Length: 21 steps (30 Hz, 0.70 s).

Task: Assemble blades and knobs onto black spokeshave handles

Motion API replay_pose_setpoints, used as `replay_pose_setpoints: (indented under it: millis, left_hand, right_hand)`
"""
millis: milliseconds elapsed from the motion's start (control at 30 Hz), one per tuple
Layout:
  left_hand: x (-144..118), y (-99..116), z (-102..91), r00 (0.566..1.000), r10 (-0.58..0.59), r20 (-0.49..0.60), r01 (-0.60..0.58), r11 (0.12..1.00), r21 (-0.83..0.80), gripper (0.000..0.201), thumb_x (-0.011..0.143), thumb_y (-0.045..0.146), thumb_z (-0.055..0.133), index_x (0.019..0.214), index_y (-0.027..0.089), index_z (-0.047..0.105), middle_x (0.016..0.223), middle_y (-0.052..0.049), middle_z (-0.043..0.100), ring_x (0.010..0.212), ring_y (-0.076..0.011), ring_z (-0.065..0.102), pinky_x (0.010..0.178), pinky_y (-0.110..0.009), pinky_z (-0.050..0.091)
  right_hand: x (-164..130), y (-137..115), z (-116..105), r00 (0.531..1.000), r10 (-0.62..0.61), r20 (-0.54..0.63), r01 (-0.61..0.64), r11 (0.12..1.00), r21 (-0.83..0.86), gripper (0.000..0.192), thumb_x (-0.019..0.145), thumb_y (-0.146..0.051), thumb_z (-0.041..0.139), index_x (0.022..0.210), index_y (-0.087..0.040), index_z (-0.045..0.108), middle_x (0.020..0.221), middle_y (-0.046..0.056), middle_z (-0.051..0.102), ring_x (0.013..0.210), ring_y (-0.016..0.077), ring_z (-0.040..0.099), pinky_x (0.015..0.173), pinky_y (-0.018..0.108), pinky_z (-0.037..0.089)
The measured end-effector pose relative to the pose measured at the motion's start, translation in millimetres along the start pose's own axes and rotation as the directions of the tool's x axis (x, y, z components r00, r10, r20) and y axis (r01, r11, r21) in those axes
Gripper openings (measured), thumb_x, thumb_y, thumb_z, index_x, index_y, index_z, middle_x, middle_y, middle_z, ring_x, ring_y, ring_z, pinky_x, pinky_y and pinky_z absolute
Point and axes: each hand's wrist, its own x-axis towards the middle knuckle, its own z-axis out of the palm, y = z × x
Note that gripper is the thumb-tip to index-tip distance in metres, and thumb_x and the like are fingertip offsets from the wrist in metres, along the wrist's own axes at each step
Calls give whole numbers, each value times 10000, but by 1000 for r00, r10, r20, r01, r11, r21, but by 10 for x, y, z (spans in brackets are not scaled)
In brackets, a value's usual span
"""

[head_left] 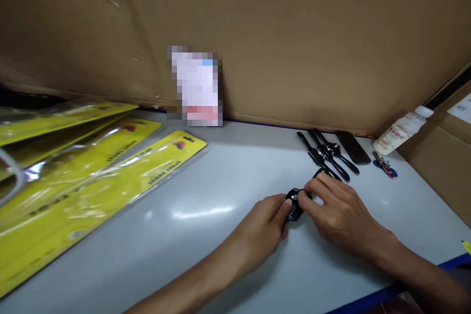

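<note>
Above the right half of the table, a black spokeshave (295,212) with small silvery metal parts in its middle is between both hands. My left hand (270,216) is closed around its left side, with the thumb on the middle part. The fingers of my right hand (336,206) are bent onto its right side, thumb and index near the metal parts, and a black handle rises behind the knuckles. More black spokeshaves (328,151) lie side by side just beyond my right hand. My fingers hide much of the held tool.
Yellow cards in clear plastic packaging (147,176) are spread at the left. A blurred-out white card (198,88) leans against the cardboard wall (279,44). At the right back are a dark phone (353,147), a bottle (401,131) and keys (384,164). The grey table (221,171) has a blue edge.
</note>
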Motion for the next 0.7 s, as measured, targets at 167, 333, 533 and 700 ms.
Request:
replay_pose_setpoints:
  millis: [167,333,533,700]
  left_hand:
    - [-8,72,-70,996,-48,73,50,998,-25,172,977,342,332,889,232,432,528,106,388,369,-81,309,326,-188,221]
    - [-3,73,-94,994,-27,104,28,1000,-11,187,987,305,310,878,222,437,530,103,396,358,-68,301,301,-169,222]
    - [-25,59,-128,990,-22,142,34,996,-78,180,980,334,344,877,222,440,530,108,398,355,-63,288,307,-167,221]
    - [-29,46,-157,984,-78,161,97,989,-115,181,981,344,347,856,233,416,526,116,399,336,-61,271,303,-171,220]
  right_hand:
    - [26,27,43,1000,-13,28,14,1000,-18,327,935,-9,366,833,-143,647,772,77,597,734,193,459,582,301,335]
    - [117,49,64,997,-21,73,12,993,117,284,970,-81,419,841,-135,665,742,64,598,713,181,480,591,291,367]
    - [178,112,83,993,94,66,-114,891,440,207,972,-154,511,838,-142,668,758,55,640,719,163,532,646,292,438]
    - [113,122,206,983,176,-57,-117,829,547,160,958,-163,536,883,-155,678,767,51,653,720,163,568,649,307,476]
